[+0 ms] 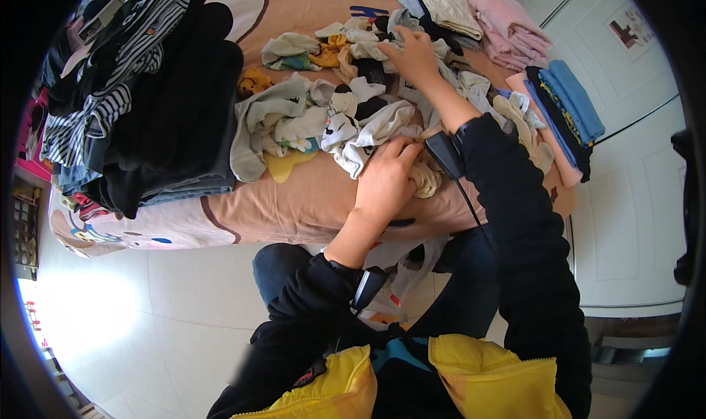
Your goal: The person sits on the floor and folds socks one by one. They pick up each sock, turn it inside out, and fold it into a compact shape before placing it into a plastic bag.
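Many loose socks lie in a jumbled heap on a bed with a brown patterned sheet (287, 209). My left hand (389, 171) rests at the near edge of the heap, beside a white sock (380, 127) and a bunched beige sock (427, 181); its fingertips are partly hidden, so its hold cannot be told. Farther back, my right hand (411, 55) reaches over the heap with thumb and fingers apart, near a grey sock (405, 19). A ribbed grey sock (270, 107) and mustard-yellow socks (331, 52) lie to the left.
A tall stack of dark and striped clothes (171, 99) stands on the left. Folded pink cloth (510, 30), a folded cream garment (447, 8) and folded blue clothes (573, 102) lie at the right. A plastic bag (408, 273) is between my legs. White doors (629, 215) border the right side.
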Tool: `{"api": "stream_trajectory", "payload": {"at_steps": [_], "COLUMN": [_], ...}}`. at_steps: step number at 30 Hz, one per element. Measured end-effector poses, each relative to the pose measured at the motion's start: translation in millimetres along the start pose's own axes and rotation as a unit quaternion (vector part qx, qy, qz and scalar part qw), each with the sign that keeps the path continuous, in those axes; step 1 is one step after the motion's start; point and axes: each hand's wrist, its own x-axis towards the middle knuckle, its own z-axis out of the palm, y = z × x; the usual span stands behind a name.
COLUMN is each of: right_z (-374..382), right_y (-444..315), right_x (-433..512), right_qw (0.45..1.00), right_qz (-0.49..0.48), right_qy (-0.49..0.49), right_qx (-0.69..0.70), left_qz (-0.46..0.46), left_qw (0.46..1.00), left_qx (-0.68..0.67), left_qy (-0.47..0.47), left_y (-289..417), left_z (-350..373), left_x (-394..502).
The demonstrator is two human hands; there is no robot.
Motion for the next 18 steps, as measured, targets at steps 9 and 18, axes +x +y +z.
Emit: {"api": "stream_trajectory", "payload": {"at_steps": [9, 18], "right_z": [-21, -66], "right_y": [-54, -117], "right_x": [-17, -54], "right_qw": [0.968, 0.952], "right_qz": [-0.151, -0.204], "right_qy": [-0.180, -0.200], "right_qx": [0.091, 0.110], "left_qz": [-0.009, -0.044], "left_qw": [1.000, 0.998], "left_qx": [0.010, 0.026], "left_qy": [0.003, -0.041], "left_y": [-1, 2], "left_z": [2, 1], "left_x": [1, 1]}}
